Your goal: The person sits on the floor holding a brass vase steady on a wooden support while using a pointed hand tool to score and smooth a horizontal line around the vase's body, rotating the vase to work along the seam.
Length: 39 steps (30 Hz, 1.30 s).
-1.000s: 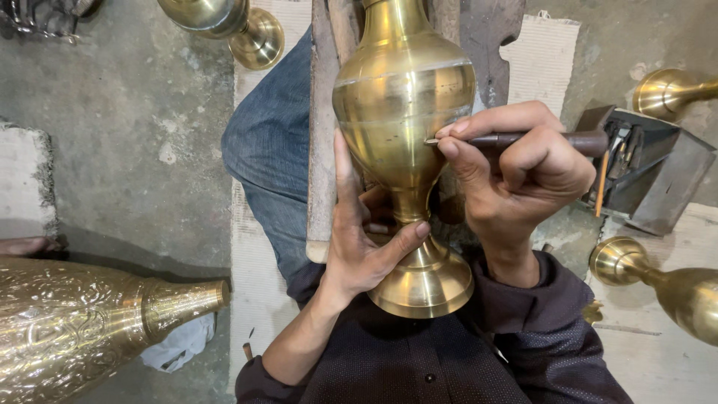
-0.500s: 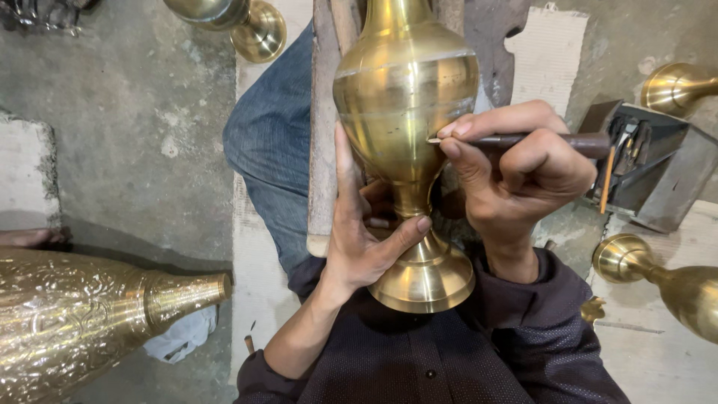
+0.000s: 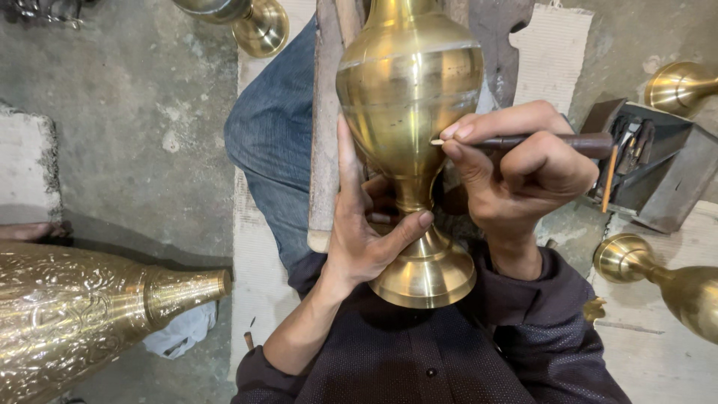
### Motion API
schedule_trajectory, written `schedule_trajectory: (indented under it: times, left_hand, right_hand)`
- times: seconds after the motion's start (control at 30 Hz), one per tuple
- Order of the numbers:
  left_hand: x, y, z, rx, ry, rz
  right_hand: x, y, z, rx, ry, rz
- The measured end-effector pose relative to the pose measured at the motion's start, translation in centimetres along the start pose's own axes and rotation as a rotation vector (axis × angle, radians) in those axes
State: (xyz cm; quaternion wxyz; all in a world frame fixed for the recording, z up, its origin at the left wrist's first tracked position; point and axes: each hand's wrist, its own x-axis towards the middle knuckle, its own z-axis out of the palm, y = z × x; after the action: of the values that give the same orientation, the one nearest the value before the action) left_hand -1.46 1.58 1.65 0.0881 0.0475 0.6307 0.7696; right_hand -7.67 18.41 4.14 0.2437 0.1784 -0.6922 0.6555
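Holding the brass vase (image 3: 410,97) at its narrow stem — left hand (image 3: 366,224) has its grip wrapped there, thumb across the front just above the round foot, fingers behind. Vase lies lengthwise over the person's lap, foot toward the chest, against a wooden plank (image 3: 325,135) on its left. Right hand (image 3: 523,176) has its grip closed on a dark-handled engraving tool (image 3: 538,142), tip touching the vase's lower belly on the right side, just above the stem. Right of the vase: open tool box (image 3: 658,172), two plain brass pieces. Far left of it: large engraved brass vessel (image 3: 90,314) on the floor.
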Motion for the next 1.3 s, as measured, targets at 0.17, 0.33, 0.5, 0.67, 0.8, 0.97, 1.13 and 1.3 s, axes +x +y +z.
schedule_trajectory:
  times: [0.17, 0.33, 0.5, 0.67, 0.8, 0.97, 1.13, 1.3]
  left_hand:
    - [0.1, 0.1, 0.1, 0.013, 0.000, 0.004]
    - [0.1, 0.0, 0.0, 0.022, -0.022, 0.045]
    - [0.1, 0.1, 0.0, 0.043, -0.007, 0.034]
    - [0.1, 0.3, 0.1, 0.027, -0.006, -0.002]
    - [0.1, 0.4, 0.1, 0.071, 0.000, -0.024]
    - [0.2, 0.2, 0.1, 0.034, -0.007, 0.018]
    - [0.1, 0.0, 0.1, 0.050, -0.001, 0.028]
    - [0.2, -0.1, 0.0, 0.055, -0.017, 0.053]
  right_hand:
    - [0.1, 0.2, -0.3, -0.002, -0.035, -0.055]
    - [-0.3, 0.4, -0.1, 0.011, 0.019, -0.028]
    - [-0.2, 0.3, -0.2, -0.035, -0.019, -0.065]
    - [-0.3, 0.6, -0.4, -0.032, -0.025, -0.100]
    - [-0.7, 0.9, -0.6, -0.003, -0.058, -0.140]
    - [-0.9, 1.4, -1.0, 0.022, -0.067, -0.167]
    - [-1.1, 1.9, -0.8, 0.028, -0.055, -0.200]
    - [-1.1, 2.2, -0.9, 0.030, -0.061, -0.226]
